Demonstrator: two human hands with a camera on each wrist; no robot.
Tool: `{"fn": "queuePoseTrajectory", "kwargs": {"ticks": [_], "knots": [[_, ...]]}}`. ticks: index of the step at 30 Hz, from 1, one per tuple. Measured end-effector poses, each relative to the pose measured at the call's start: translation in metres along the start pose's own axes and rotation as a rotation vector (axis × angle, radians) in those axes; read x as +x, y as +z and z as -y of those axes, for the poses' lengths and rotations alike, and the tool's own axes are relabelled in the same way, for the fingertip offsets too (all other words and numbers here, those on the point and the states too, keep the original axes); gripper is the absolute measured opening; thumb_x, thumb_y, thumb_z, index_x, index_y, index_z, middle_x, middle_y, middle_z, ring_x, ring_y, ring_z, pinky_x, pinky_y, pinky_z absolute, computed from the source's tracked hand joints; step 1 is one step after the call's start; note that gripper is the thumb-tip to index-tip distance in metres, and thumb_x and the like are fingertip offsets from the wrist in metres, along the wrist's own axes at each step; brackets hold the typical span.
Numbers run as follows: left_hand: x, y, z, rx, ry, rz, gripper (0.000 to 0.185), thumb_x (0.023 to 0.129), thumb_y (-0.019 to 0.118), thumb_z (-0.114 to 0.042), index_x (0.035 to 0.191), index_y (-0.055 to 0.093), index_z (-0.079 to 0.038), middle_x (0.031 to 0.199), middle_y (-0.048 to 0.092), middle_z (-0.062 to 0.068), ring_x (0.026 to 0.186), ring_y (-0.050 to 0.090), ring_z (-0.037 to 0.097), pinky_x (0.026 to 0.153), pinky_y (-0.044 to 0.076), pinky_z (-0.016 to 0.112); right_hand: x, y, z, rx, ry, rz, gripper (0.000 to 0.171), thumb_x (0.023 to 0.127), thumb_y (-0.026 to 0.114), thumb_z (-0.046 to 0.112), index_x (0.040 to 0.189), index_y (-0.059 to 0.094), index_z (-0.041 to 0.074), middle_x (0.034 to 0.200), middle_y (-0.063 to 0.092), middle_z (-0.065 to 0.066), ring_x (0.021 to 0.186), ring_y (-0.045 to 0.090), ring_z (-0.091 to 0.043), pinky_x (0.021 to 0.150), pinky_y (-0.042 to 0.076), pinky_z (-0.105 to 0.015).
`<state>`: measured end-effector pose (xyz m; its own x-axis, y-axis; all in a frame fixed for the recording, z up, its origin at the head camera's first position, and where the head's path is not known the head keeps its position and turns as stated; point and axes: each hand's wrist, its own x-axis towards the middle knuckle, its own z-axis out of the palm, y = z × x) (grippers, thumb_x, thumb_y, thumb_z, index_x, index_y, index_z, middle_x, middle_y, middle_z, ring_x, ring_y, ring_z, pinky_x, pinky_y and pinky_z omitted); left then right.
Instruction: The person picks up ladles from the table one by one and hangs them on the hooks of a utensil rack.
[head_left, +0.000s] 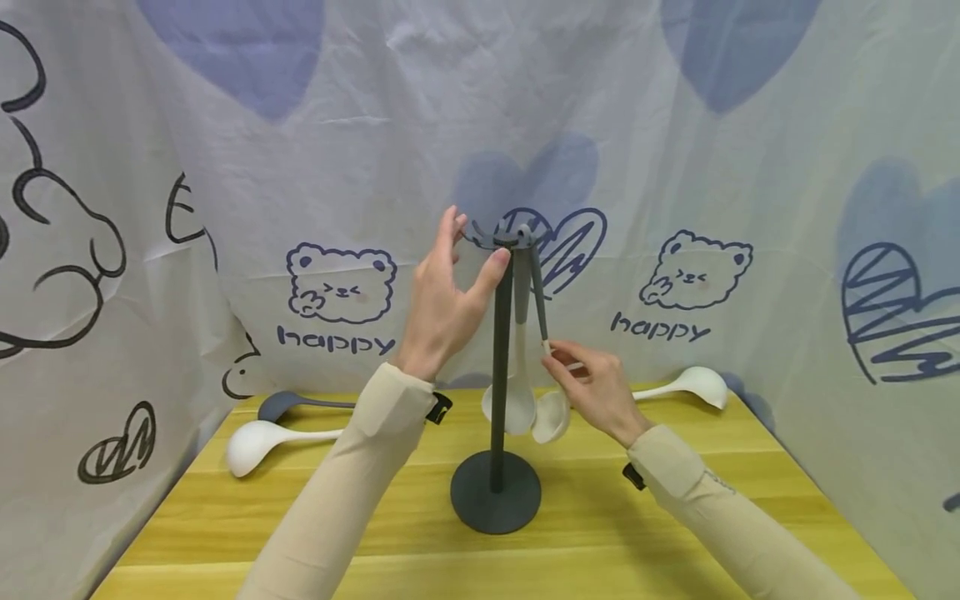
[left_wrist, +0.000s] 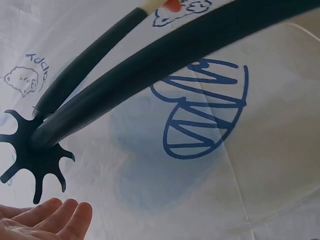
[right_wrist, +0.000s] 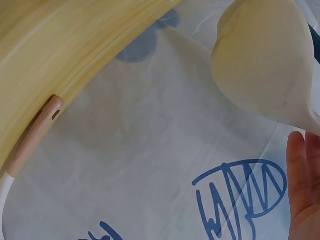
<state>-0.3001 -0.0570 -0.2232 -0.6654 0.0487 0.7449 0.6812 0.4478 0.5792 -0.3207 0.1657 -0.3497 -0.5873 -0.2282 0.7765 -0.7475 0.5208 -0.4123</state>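
A dark grey utensil stand (head_left: 497, 392) rises from a round base (head_left: 495, 502) in the middle of the yellow table (head_left: 645, 533). Two spoons hang from its hook crown (head_left: 504, 237): a white one (head_left: 517, 404) and one with a dark handle and white bowl (head_left: 551, 415). My left hand (head_left: 474, 246) is raised beside the crown, fingers straight, thumb at the pole's top. The left wrist view shows the crown (left_wrist: 35, 150) above my flat fingers (left_wrist: 50, 217). My right hand (head_left: 555, 350) pinches the dark-handled spoon partway down its handle; its bowl (right_wrist: 265, 65) fills the right wrist view.
A white ladle (head_left: 255, 442) and a grey spoon (head_left: 281, 406) lie at the table's back left. Another white ladle (head_left: 690, 385) lies at the back right, its wooden handle end (right_wrist: 35, 135) near the table edge. Printed cloth walls close in on three sides.
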Motion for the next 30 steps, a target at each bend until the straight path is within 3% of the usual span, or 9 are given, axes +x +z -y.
{"fn": "queuePoseTrajectory", "kwargs": {"ticks": [6, 15, 24, 30], "knots": [[-0.009, 0.001, 0.006, 0.058, 0.038, -0.002, 0.081, 0.093, 0.056, -0.054, 0.157, 0.019, -0.021, 0.157, 0.037, 0.004, 0.143, 0.037, 0.018, 0.115, 0.035, 0.044, -0.001, -0.004, -0.003, -0.006, 0.017, -0.002, 0.026, 0.094, 0.066, 0.012, 0.119, 0.07, 0.007, 0.103, 0.075, -0.009, 0.083, 0.072, -0.019, 0.067, 0.06, -0.026], [-0.014, 0.002, 0.011, 0.07, 0.033, -0.006, 0.082, 0.092, 0.058, -0.052, 0.157, 0.02, -0.019, 0.157, 0.037, 0.007, 0.144, 0.036, 0.023, 0.116, 0.033, 0.047, -0.003, -0.01, -0.006, -0.005, 0.043, -0.002, 0.024, 0.099, 0.059, 0.014, 0.119, 0.07, 0.007, 0.109, 0.074, -0.011, 0.086, 0.073, -0.019, 0.07, 0.061, -0.028], [-0.031, -0.001, 0.032, 0.021, -0.064, 0.005, 0.079, 0.093, 0.056, -0.052, 0.156, 0.022, -0.019, 0.156, 0.037, 0.007, 0.143, 0.036, 0.025, 0.115, 0.034, 0.05, -0.006, -0.013, -0.015, -0.03, 0.054, 0.013, 0.023, 0.099, 0.059, 0.013, 0.118, 0.069, 0.006, 0.109, 0.073, -0.012, 0.086, 0.072, -0.023, 0.068, 0.06, -0.026], [-0.046, 0.0, 0.046, 0.047, -0.089, 0.016, 0.077, 0.094, 0.055, -0.055, 0.155, 0.026, -0.019, 0.157, 0.037, 0.006, 0.143, 0.037, 0.026, 0.115, 0.035, 0.051, -0.01, -0.012, -0.021, -0.05, 0.073, 0.033, 0.023, 0.099, 0.059, 0.015, 0.117, 0.07, 0.005, 0.112, 0.072, -0.013, 0.085, 0.072, -0.02, 0.069, 0.06, -0.026]]}}
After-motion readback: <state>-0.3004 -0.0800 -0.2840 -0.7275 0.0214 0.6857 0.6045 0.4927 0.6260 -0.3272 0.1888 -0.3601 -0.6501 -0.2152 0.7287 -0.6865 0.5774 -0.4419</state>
